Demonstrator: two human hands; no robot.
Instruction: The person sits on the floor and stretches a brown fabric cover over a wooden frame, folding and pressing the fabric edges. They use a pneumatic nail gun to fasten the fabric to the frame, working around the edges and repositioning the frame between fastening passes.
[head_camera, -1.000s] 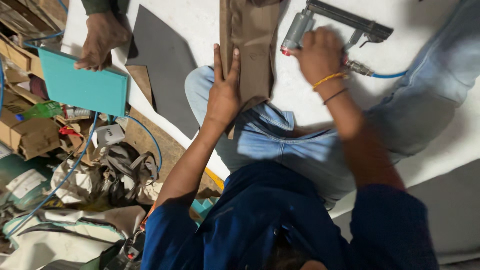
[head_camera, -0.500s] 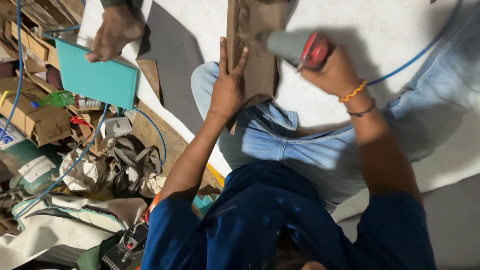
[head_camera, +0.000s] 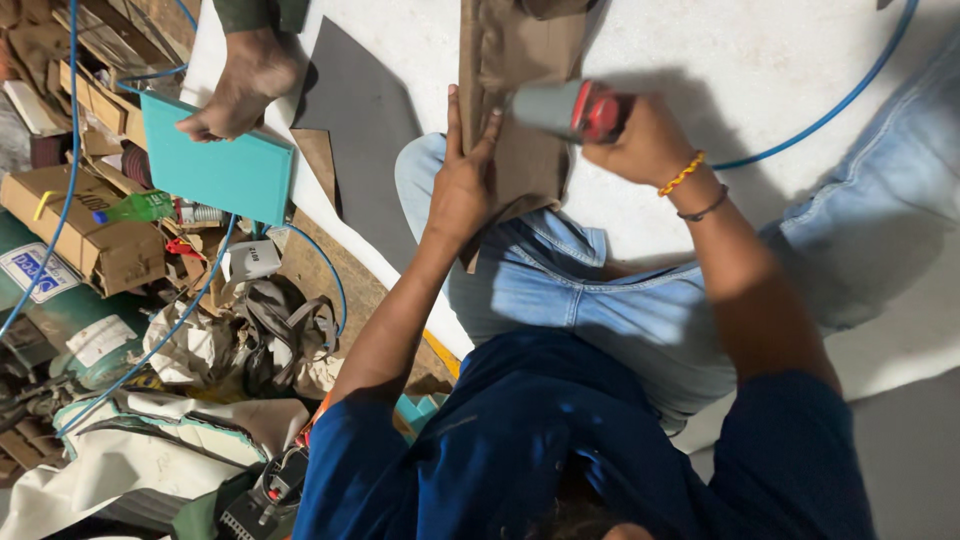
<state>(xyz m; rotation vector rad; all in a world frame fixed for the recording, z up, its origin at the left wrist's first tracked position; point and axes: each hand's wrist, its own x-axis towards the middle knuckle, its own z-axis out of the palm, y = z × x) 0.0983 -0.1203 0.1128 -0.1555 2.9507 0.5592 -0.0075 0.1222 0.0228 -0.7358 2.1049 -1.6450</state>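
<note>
Brown fabric-covered panel is being pinned flat by the open left hand; the right hand, gripping the grey-and-red pneumatic stapler, should be firing square, clear of fingers.

Bright, even light on the pale floor, soft shadows beside the limbs, slight blur throughout.

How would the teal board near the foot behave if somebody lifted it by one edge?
The teal board would probably stay stiff: its edges look straight and it lies flat. It seems thin, so likely light. Another person's foot rests on its top edge, so it would not come free easily.
</note>
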